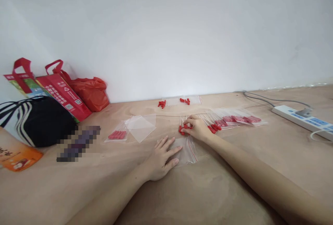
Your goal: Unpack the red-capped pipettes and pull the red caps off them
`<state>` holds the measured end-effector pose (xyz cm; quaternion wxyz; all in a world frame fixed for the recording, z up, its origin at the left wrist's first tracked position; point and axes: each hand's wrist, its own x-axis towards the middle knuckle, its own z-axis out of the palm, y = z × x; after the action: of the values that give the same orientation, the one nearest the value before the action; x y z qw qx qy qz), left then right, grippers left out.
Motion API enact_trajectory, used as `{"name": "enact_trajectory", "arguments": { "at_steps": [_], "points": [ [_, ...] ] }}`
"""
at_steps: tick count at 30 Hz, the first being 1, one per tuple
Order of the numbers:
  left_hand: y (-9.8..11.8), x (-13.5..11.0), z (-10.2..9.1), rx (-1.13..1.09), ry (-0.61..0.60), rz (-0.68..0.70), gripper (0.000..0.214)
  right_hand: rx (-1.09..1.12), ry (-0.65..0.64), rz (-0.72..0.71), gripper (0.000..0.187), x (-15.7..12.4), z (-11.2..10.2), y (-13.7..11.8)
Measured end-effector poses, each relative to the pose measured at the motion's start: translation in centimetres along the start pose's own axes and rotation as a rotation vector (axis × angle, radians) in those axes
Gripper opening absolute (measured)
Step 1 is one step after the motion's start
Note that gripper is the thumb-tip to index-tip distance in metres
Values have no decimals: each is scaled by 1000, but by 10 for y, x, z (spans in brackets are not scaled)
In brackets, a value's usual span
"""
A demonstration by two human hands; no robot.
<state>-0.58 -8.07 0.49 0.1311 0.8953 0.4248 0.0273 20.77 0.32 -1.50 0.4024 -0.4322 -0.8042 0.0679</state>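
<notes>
My left hand [161, 157] lies flat with fingers spread on the wooden table [221, 190], its fingertips resting on a clear zip bag with a red seal strip [187, 149]. My right hand [197, 127] reaches further ahead, its fingers curled over a small cluster of red capsule-like pieces [181, 130] on the table. More loose red pieces [214, 127] lie just right of that hand. I cannot see whether the fingers hold any piece.
Filled bags of red pieces [240, 119] line up to the right; one filled bag [117, 135] and empty bags [142, 125] lie left. Small red heaps [161, 104] sit by the wall. Red shopping bags [61, 91], a black striped bag [36, 119] at left; power strip [304, 119] at right.
</notes>
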Motion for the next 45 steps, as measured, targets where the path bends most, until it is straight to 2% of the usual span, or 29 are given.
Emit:
{"name": "enact_trajectory", "arguments": {
  "at_steps": [5,10,12,14,17,20,25,28,31,33,35,38,41,43,45],
  "points": [
    [0,1,1,-3,-4,-4,45,13,-91,83,33,-2,-18,-2],
    [0,-1,-1,-2,14,7,44,-109,-58,129,24,-19,-65,22],
    [0,0,-4,-3,43,46,42,-171,-116,123,23,-32,-85,35],
    [2,3,-6,-18,102,157,37,-212,-194,70,23,-43,-98,45],
    [7,11,-9,-106,158,346,35,-271,-248,-4,24,-53,-103,53],
    [15,19,-9,-176,112,371,38,-302,-252,-54,16,-52,-96,52],
    [25,24,-8,-118,-77,297,38,-324,-230,-72,13,-42,-84,43],
    [26,22,-9,-101,-118,262,38,-323,-199,-37,11,-38,-79,39],
    [21,24,-10,-132,-10,172,38,-268,-79,8,13,-41,-74,31],
    [14,29,-11,-141,119,42,36,-223,20,1,14,-47,-69,20],
    [6,36,-12,-174,196,-100,37,-213,52,-60,15,-55,-63,6],
    [-4,43,-15,-294,102,-291,51,-251,-1,-189,16,-68,-54,-11],
    [-17,42,-23,-356,-18,-340,35,-258,-14,-217,15,-76,-49,-15],
    [-33,38,-34,-320,81,-380,29,-222,-5,-189,14,-77,-48,-12],
    [-56,35,-47,-204,294,-550,28,-186,1,-160,13,-77,-48,-10]
  ]
}}
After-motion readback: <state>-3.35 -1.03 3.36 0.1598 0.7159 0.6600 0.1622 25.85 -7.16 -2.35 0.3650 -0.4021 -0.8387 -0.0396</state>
